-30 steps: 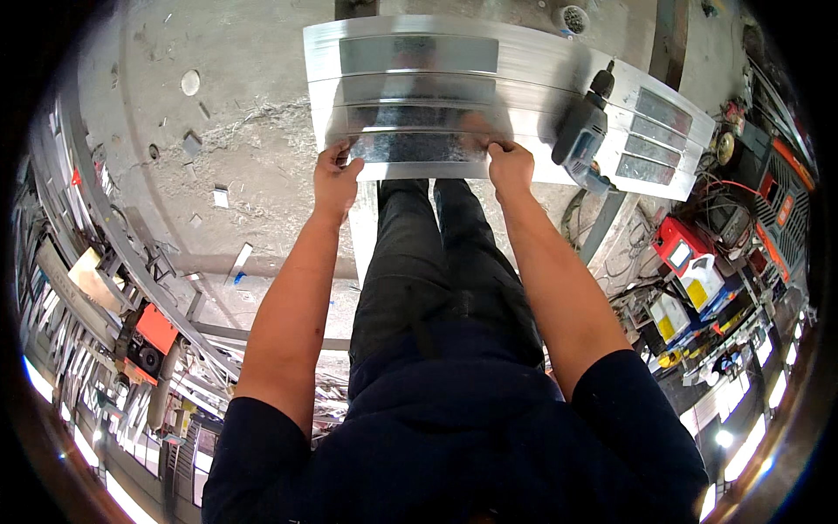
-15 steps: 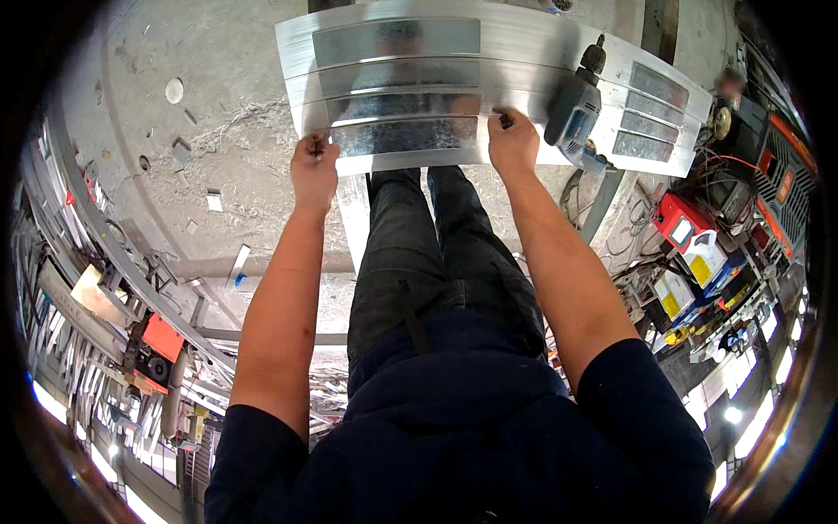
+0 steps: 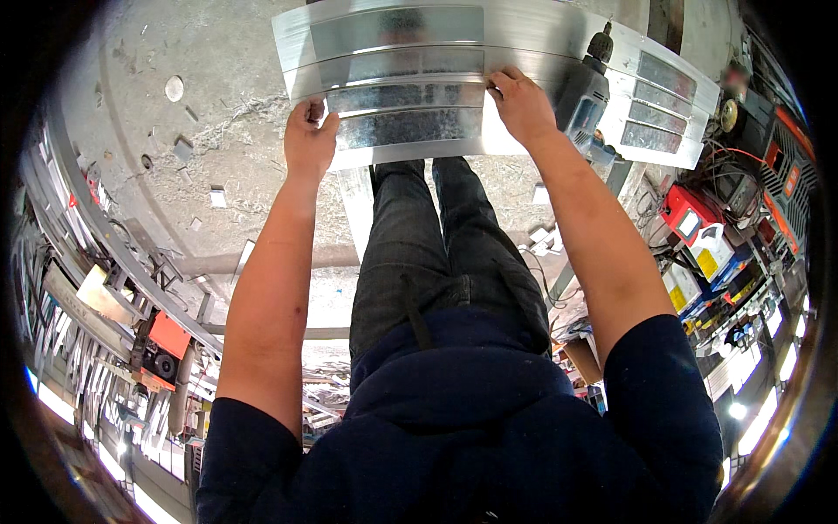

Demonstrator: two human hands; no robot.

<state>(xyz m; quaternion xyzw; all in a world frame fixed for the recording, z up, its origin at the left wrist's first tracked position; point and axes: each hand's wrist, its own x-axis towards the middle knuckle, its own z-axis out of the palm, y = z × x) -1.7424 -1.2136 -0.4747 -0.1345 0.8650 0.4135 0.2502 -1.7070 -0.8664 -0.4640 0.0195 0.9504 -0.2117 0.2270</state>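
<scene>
Long silvery metal panels (image 3: 524,35) lie side by side in front of me, with dull grey rectangular plates set on them. My left hand (image 3: 310,144) is at the left end of the second-nearest metal plate (image 3: 410,94), fingers curled and thumb against its end. At the plate's right end is my right hand (image 3: 524,105), its thumb and fingertips bent together there. The nearest grey plate (image 3: 410,127) lies just below, between my wrists. A cordless drill (image 3: 583,100) rests on the panels to the right of my right hand, chuck pointing away.
More grey plates (image 3: 655,115) sit on the panels' right end. Concrete floor with scraps (image 3: 218,198) spreads to the left. On the right stand a red machine (image 3: 687,212), a white jug (image 3: 709,249) and cables. Metal lengths and an orange box (image 3: 169,335) crowd the lower left.
Both hands have moved slightly away from me, from beside the nearest plate to the ends of the second-nearest one. The drill stays on the panels.
</scene>
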